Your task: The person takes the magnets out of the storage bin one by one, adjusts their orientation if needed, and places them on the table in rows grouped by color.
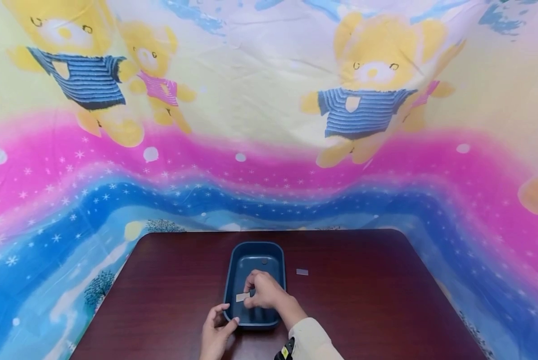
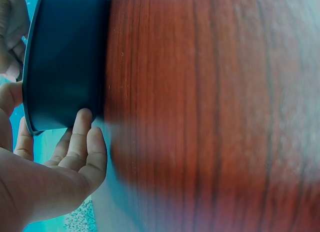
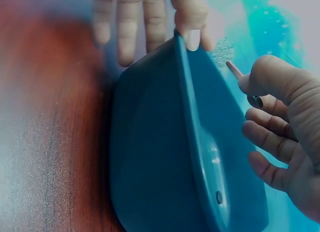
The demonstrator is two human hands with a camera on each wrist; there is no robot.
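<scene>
Pale cream sleeve on person's right arm, behind right hand; cuff plain, ending just behind wrist. Black item beside sleeve, on side toward left hand; bright yellow patch on it, exact kind too small to tell. Both hands bare, fingers slender. Rounded nail on left thumb. Fine creases across right thumb.

We count two hands, one dark blue container, two small flat rectangular pieces, one small round item, one tabletop, one printed cloth, and at least five printed bears, some partly visible.
</scene>
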